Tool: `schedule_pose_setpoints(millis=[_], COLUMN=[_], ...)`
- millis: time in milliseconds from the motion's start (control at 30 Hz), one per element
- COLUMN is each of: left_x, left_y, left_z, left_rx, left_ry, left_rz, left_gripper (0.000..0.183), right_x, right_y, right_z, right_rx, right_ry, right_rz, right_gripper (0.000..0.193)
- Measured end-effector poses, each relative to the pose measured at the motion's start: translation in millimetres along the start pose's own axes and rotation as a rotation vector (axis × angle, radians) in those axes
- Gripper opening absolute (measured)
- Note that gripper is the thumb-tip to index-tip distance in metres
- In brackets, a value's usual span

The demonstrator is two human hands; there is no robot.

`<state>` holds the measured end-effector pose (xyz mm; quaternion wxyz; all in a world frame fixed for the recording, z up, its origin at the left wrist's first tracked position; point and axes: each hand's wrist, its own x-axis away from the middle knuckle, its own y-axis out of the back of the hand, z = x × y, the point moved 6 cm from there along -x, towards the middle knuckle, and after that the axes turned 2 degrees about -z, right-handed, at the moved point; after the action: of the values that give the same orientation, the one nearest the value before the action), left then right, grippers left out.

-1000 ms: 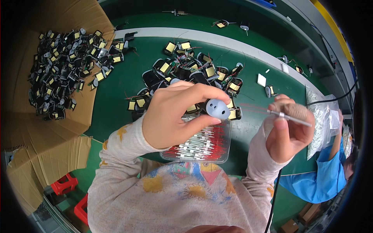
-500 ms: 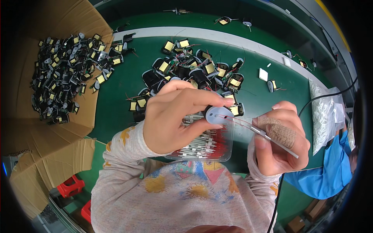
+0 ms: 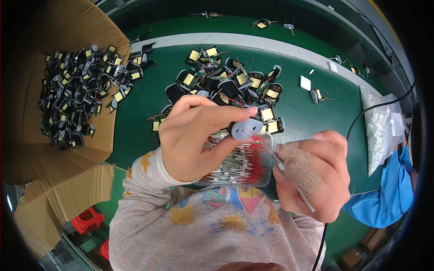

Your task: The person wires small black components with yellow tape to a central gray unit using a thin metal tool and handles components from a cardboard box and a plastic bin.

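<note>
Between the thumb and forefinger of my left hand (image 3: 185, 140) is a small black device with a pale grey oval end cap (image 3: 247, 129), its holed face toward me. My right hand (image 3: 318, 174), with a tan bandage around a finger, pinches a thin pale rod (image 3: 298, 186). Fine red wires (image 3: 257, 135) stretch from the rod's upper end to the cap; whether they pass into a hole is hard to make out. Below my hands sits a clear plastic tray (image 3: 267, 178) of similar rods with red wires, partly hidden by my left hand.
Several black devices with yellow pads (image 3: 242, 79) lie heaped beyond my hands. A cardboard box (image 3: 97, 131) full of them stands at the left. At the right are a bag of white pieces (image 3: 376, 135), a black cable (image 3: 384, 109) and another person's blue sleeve (image 3: 384, 198).
My right hand has moved left and slightly down with the rod, nearer the cap. My left hand has shifted a little left, and the cap is tilted differently.
</note>
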<state>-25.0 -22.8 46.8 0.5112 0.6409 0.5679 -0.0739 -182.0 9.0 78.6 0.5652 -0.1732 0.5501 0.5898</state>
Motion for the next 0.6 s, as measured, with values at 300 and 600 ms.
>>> schedule_pose_setpoints(millis=[300, 600], left_x=[0.4, 1.8], left_y=[0.5, 2.3], left_z=[-2.3, -2.2], left_rx=[-0.017, -0.044], left_ry=[0.005, 0.017], left_rz=[-0.013, -0.015], left_gripper=[0.04, 0.039], right_x=[3.1, 7.6], right_y=[-2.3, -5.2], right_z=[0.4, 2.2], right_rx=[0.027, 0.06], right_ry=[0.033, 0.058], right_rz=[-0.05, -0.075], right_gripper=[0.032, 0.029])
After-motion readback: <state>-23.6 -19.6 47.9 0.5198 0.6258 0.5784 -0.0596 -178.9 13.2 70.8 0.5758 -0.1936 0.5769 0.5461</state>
